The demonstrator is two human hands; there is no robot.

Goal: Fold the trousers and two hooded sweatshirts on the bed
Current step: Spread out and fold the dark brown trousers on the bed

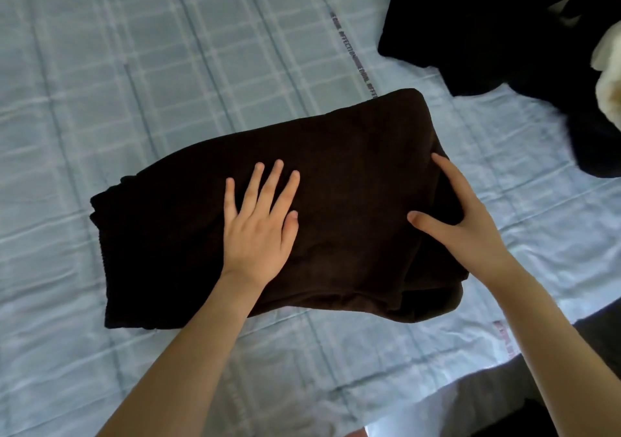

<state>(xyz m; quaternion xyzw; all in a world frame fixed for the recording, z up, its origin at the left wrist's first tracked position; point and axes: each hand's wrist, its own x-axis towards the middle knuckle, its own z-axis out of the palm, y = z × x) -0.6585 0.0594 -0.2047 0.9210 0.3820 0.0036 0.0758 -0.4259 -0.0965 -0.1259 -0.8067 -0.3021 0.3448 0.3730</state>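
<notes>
Left fingers were spread straight and flat, the left hand pressing down on the folded brown garment, likely to flatten the fold. The right hand lay open too, thumb on top and forefinger along the garment's right edge, squaring it, I'd say. The garment sat under both palms, close to the near side of the bed. A black heap waited unfolded, far right.

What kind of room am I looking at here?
Most likely a bedroom: a pale blue checked bedsheet spread wide, a folded dark brown garment lying on it, and a heap of black clothing at the far right.
</notes>
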